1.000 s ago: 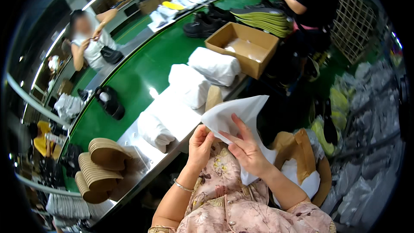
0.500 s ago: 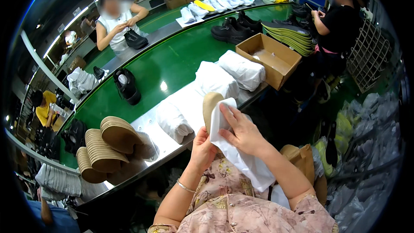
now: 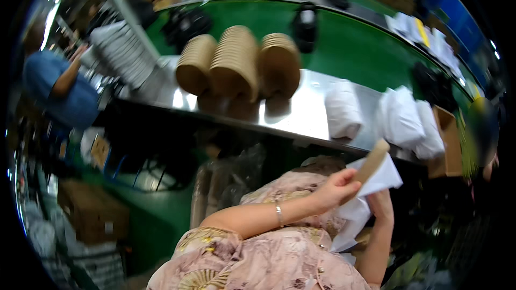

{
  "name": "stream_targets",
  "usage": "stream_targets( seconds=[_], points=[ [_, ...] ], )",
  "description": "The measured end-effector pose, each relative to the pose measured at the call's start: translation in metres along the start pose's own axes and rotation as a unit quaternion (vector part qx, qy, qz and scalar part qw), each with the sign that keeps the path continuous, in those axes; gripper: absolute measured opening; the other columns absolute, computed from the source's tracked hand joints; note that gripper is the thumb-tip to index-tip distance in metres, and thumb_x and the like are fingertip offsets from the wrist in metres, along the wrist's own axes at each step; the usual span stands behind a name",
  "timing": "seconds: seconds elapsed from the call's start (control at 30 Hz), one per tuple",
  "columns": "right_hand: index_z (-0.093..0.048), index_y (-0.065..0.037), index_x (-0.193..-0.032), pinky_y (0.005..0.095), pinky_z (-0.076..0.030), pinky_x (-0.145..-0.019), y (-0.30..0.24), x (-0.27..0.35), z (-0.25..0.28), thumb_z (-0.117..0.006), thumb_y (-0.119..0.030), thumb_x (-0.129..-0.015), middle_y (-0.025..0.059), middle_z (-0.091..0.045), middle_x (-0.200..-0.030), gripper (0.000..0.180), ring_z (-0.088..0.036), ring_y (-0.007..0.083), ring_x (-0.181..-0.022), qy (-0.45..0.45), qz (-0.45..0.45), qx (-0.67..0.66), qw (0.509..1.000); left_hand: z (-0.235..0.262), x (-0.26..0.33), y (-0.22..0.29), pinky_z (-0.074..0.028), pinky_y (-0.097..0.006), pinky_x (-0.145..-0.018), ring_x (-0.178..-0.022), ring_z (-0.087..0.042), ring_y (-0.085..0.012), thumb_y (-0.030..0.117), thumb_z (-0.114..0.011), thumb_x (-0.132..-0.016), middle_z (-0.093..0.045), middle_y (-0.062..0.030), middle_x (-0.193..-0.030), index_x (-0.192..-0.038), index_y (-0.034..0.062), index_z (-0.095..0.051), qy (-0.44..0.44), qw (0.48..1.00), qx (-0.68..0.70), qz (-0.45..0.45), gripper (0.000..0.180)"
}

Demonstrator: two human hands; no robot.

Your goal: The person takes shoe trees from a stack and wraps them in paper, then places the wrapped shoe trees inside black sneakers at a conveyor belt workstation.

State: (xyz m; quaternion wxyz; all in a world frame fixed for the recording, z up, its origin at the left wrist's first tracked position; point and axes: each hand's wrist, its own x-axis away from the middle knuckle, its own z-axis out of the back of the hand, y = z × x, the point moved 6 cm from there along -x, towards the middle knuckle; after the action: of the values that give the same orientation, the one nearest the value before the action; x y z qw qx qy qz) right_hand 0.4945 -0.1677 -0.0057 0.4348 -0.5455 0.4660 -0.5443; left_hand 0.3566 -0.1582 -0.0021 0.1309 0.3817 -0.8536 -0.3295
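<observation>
Slightly blurred, a tan insole (image 3: 373, 164) stands tilted over my lap, its rounded tip up and to the right. My left hand (image 3: 337, 188), with a bracelet on its wrist, pinches the lower part between thumb and fingers. Behind and around the insole is a thin white sheet (image 3: 387, 176), which hangs down toward my blouse. My right hand (image 3: 380, 204) grips this sheet from the far right side; its fingertips are hidden behind it. Several stacks of tan insoles (image 3: 234, 67) stand on the metal ledge ahead of me.
White wrapped bundles (image 3: 344, 110) lie on the metal ledge (image 3: 312, 96), beside a cardboard box (image 3: 449, 142). Beyond it runs a green belt (image 3: 355, 48) with a black shoe (image 3: 305, 27). A person in blue (image 3: 62, 91) is at left, above a carton (image 3: 92, 212).
My view has swung left, so the insole stacks now sit near the middle. My right hand has gone from lying over the sheet's face to behind it; the left still holds the insole.
</observation>
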Motion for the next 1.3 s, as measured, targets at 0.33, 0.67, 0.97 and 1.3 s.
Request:
stream_targets(
  seconds=[0.33,0.67,0.97,1.3],
  points=[
    [-0.044,0.000,-0.120,0.0322,-0.042,-0.088,-0.011,-0.008,-0.041,-0.073,-0.014,-0.070,0.0077,-0.053,-0.112,0.059,-0.052,0.0187,-0.101,-0.006,-0.017,0.121,0.992,0.020,0.038,0.073,-0.043,-0.031,-0.081,-0.097,-0.050,-0.0205,0.021,-0.058,-0.087,-0.049,-0.0130,-0.109,-0.118,-0.0010,-0.040,0.176,0.863,-0.411,-0.233,0.042],
    [-0.053,0.003,-0.113,0.0305,-0.047,-0.078,-0.045,-0.016,-0.112,-0.069,-0.009,-0.069,0.0111,-0.061,-0.099,0.049,-0.058,0.0162,-0.088,-0.046,-0.123,0.334,0.933,0.062,0.048,0.073,-0.043,-0.024,-0.062,-0.068,-0.049,-0.0092,0.004,-0.057,-0.081,-0.051,-0.0031,-0.077,-0.092,0.0014,-0.050,0.225,0.928,-0.264,-0.137,0.013],
    [-0.013,0.000,-0.140,0.0352,-0.039,-0.094,-0.045,-0.023,-0.120,-0.071,-0.010,-0.060,0.0182,-0.040,-0.127,0.099,-0.046,0.0265,-0.111,-0.054,-0.068,0.249,0.965,0.076,0.051,0.105,-0.041,-0.024,-0.057,-0.062,-0.047,-0.0097,0.008,-0.060,-0.080,-0.050,-0.0057,-0.074,-0.086,0.0022,-0.046,0.273,0.900,-0.314,-0.128,0.017],
    [-0.011,0.003,-0.140,0.0370,-0.036,-0.096,-0.045,-0.028,-0.143,-0.073,-0.019,-0.058,0.0231,-0.038,-0.126,0.105,-0.043,0.0335,-0.114,-0.110,-0.017,0.484,0.868,0.057,0.061,0.116,-0.039,-0.039,-0.090,-0.107,-0.043,-0.0326,0.019,-0.068,-0.068,-0.044,-0.0173,-0.113,-0.112,0.0007,-0.050,0.226,0.678,-0.629,-0.305,0.051]
  ],
)
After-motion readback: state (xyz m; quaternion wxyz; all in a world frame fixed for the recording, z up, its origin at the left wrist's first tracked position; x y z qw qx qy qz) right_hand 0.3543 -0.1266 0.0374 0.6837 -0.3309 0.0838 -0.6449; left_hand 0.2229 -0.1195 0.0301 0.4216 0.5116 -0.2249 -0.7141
